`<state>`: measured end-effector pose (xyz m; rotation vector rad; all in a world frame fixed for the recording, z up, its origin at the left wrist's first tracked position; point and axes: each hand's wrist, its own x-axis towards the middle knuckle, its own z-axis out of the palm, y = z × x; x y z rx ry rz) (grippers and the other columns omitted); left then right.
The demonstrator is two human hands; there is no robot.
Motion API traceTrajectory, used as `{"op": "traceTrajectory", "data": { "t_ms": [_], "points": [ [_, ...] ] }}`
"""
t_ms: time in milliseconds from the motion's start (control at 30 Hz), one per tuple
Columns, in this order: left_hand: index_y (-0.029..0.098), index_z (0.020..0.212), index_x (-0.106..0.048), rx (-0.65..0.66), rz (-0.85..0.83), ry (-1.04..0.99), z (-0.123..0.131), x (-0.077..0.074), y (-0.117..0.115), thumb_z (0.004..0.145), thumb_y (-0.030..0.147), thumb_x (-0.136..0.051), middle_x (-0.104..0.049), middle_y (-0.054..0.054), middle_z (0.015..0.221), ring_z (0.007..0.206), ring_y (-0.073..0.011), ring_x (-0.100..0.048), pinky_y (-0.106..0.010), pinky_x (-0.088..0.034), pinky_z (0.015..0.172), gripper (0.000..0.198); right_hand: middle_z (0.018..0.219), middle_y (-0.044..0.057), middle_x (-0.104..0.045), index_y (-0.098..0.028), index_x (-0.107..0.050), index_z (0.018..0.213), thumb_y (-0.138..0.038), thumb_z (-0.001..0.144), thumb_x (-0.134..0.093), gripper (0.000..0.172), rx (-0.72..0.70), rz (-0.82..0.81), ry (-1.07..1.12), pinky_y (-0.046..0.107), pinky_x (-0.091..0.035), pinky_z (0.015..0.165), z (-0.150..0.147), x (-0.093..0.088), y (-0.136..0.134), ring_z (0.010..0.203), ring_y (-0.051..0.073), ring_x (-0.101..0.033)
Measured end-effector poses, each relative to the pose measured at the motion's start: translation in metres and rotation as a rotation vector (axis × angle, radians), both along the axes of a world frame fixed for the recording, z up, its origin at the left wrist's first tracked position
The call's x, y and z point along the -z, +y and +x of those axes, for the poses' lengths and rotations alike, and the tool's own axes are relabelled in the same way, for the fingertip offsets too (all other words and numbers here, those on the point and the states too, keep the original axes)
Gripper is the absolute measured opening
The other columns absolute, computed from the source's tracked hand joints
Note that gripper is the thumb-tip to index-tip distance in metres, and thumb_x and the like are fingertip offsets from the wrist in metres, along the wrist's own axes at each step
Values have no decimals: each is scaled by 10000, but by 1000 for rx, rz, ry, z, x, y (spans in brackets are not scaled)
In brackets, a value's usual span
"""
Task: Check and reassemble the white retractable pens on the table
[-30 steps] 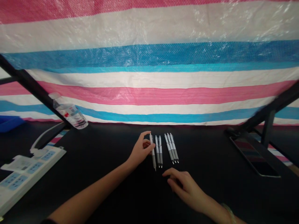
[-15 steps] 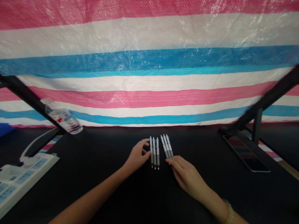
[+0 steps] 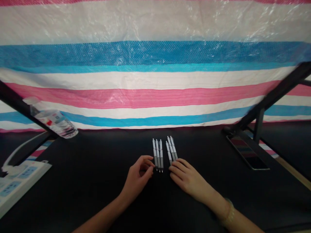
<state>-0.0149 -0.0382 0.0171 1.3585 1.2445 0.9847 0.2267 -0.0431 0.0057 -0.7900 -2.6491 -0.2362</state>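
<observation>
Three white-and-grey click pens [image 3: 157,155] lie side by side on the black tabletop [image 3: 109,145], tips toward me. Just left of their lower ends is my left hand [image 3: 138,174], fingers loosely curled, thumb apart from the index finger, nothing held. Right of this row lies a second group of three matching pens [image 3: 172,149], slightly slanted. My right hand [image 3: 183,174] has its fingers closed over their lower ends, hiding the tips. The leftmost pen [image 3: 168,151] of that group sits nearer me than its two neighbours. Exactly how the fingers grip it is hidden.
A phone [image 3: 247,152] lies at the right by a black support bar [image 3: 267,100]. At the left are a white power strip [image 3: 24,181] with a plugged cable and a tilted clear bottle [image 3: 58,123]. A striped plastic sheet [image 3: 155,97] hangs behind.
My left hand has drawn back toward me along the left pens. In the right group, the leftmost pen has slid toward me under my right hand. The view has shifted slightly.
</observation>
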Motion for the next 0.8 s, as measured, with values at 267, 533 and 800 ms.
{"op": "traceTrajectory", "data": {
  "t_ms": [267,533,800],
  "points": [
    [195,930,-658,42,55,-54,1,-6,-18,902,313,-645,-668,-21,777,635,-158,-625,-263,-516,589,122,925,78,-691,-209,-649,1081,-107,990,-541,174,69,-107,485,363,-544,739,7,-13,-9,848,215,-645],
    [182,854,-628,200,-33,-145,5,1,-23,936,425,-634,-620,-6,689,508,-103,-544,-203,-419,476,257,682,-34,-549,-252,-510,909,-323,969,-636,156,504,-572,1350,241,-430,466,19,-13,-20,523,128,-522],
    [183,1021,-687,201,-164,-271,9,2,-25,858,396,-754,-619,11,709,519,-100,-556,-206,-454,481,277,592,-44,-627,-243,-464,878,-390,986,-624,242,284,-1116,1551,202,-444,441,6,-17,-25,465,118,-569]
  ]
}}
